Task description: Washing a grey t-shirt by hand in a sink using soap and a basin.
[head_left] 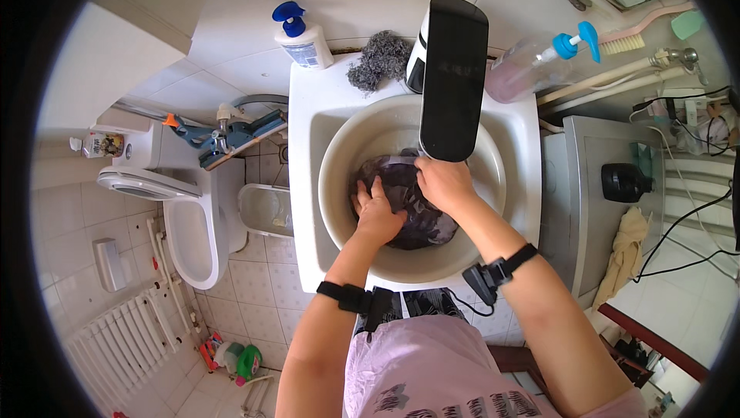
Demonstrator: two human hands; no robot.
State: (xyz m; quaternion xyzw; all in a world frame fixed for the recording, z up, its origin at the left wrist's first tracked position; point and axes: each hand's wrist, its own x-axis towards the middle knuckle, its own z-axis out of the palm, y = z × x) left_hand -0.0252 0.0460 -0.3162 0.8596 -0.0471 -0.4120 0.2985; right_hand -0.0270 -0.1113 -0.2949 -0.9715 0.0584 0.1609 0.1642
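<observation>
A beige round basin (337,157) sits in the white sink (305,210). In it lies a wet-looking dark cloth garment (420,235), bunched up. My left hand (377,215) rests on the left side of the garment, fingers spread and holding nothing. At the garment's upper right, my right hand (445,184) has its fingers curled against the fabric and seems to pinch it; the fingertips are partly hidden. Just above that hand, the long black top of a faucet (455,71) reaches over the basin and covers part of its far rim.
Along the sink's back edge stand a white pump bottle (307,46), a grey mesh scrubber (379,61) and a clear pump bottle (515,75) with a blue top. A toilet (194,241) is at left. Right of the sink, a grey washing machine (590,164) carries a dark bottle (623,182).
</observation>
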